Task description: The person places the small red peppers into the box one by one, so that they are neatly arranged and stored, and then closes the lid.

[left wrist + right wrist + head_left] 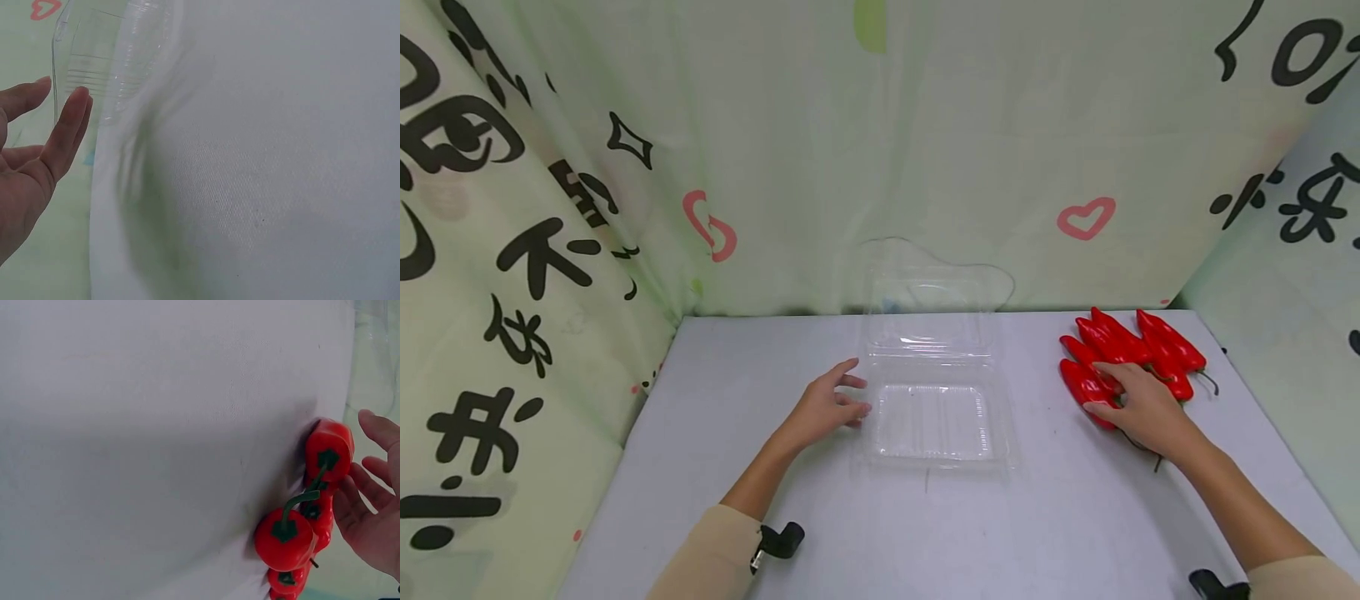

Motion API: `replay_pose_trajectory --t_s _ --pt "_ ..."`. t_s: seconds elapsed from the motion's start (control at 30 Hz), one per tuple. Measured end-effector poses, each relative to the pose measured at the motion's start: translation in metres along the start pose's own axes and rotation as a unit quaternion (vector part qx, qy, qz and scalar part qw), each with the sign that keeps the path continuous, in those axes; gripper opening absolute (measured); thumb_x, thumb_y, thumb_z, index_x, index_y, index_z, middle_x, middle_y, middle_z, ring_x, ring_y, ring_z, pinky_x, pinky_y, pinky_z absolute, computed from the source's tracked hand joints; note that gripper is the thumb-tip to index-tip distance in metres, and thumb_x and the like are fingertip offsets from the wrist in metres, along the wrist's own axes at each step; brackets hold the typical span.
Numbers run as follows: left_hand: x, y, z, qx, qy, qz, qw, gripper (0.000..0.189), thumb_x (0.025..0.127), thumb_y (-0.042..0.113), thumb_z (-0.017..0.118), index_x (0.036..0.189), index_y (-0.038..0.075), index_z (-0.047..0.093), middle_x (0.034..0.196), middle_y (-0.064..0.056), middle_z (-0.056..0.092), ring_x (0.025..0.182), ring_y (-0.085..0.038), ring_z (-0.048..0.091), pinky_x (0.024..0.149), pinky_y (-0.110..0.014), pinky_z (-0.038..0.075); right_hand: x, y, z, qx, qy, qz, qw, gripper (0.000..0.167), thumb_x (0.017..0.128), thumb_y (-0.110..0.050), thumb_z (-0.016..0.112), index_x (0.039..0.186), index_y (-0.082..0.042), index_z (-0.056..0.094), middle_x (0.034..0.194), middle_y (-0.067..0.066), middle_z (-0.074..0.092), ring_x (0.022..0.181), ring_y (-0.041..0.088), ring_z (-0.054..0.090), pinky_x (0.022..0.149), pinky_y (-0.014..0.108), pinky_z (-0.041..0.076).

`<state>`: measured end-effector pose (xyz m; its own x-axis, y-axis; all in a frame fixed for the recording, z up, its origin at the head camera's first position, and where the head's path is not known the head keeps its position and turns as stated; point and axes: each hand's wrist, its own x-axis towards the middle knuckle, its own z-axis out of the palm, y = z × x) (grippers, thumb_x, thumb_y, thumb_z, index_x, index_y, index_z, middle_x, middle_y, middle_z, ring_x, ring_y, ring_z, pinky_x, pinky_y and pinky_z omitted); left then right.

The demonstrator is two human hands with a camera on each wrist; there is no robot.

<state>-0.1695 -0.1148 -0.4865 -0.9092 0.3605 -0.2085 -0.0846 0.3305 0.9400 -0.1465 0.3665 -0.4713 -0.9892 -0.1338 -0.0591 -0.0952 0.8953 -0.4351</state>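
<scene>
A clear plastic clamshell box (934,460) stands on the white table with its lid (928,287) raised at the back. At its left side is my left hand (827,408), fingers spread and holding nothing; whether the fingertips touch the rim I cannot tell. Several red peppers with green stems lie at the right, among them the nearest pepper (1078,383). Over that pepper my right hand (1142,408) reaches, thumb and fingers apart on either side of it. In the right wrist view, the hand (375,512) is beside the peppers, thumb clear of the front pepper (331,440).
The white table (737,350) ends at a pale green printed curtain (820,150) at the back and the sides. More red peppers (1172,337) lie close together near the back right edge. A dark wrist mount (781,540) sits on the left sleeve.
</scene>
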Motion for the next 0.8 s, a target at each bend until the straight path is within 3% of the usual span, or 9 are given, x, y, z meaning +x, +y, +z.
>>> replay_pose_trajectory --t_s 0.23,0.4,0.6,0.8 --pt "0.001 -0.007 -0.004 -0.04 0.003 -0.03 0.9987 0.078 0.095 0.008 0.073 0.16 0.006 0.031 0.132 -0.021 0.063 0.095 -0.032 0.075 0.079 -0.038 0.066 0.003 0.002 0.002 -0.005 -0.003 0.004 1.0 0.085 0.079 -0.027 0.089 0.143 0.01 0.047 0.128 0.035 0.052 0.107 0.048 0.054 0.073 0.055 0.064" --pt "0.002 -0.01 -0.007 -0.073 -0.003 -0.041 0.9965 0.065 0.095 0.003 0.07 0.153 -0.002 0.041 0.118 -0.025 0.066 0.092 -0.033 0.075 0.076 -0.04 0.066 0.004 0.001 0.003 -0.008 0.001 0.007 0.9999 0.085 0.078 -0.025 0.09 0.142 0.01 0.047 0.126 0.036 0.052 0.108 0.051 0.054 0.072 0.056 0.064" --pt "-0.001 -0.007 -0.01 -0.063 -0.015 -0.055 0.9964 0.054 0.095 0.006 0.072 0.145 -0.003 0.051 0.111 -0.025 0.068 0.085 -0.034 0.076 0.072 -0.037 0.066 0.005 -0.001 0.005 -0.016 0.0 0.023 0.9996 0.085 0.076 -0.024 0.091 0.141 0.011 0.048 0.127 0.037 0.05 0.11 0.053 0.052 0.072 0.057 0.064" --pt "-0.001 -0.008 -0.012 -0.075 -0.035 -0.065 0.9944 0.049 0.096 0.005 0.071 0.141 -0.004 0.054 0.109 -0.026 0.069 0.085 -0.036 0.076 0.07 -0.038 0.066 0.006 -0.004 0.008 -0.024 0.004 0.019 0.9995 0.081 0.077 -0.023 0.09 0.138 0.012 0.05 0.119 0.035 0.054 0.102 0.049 0.056 0.069 0.051 0.065"
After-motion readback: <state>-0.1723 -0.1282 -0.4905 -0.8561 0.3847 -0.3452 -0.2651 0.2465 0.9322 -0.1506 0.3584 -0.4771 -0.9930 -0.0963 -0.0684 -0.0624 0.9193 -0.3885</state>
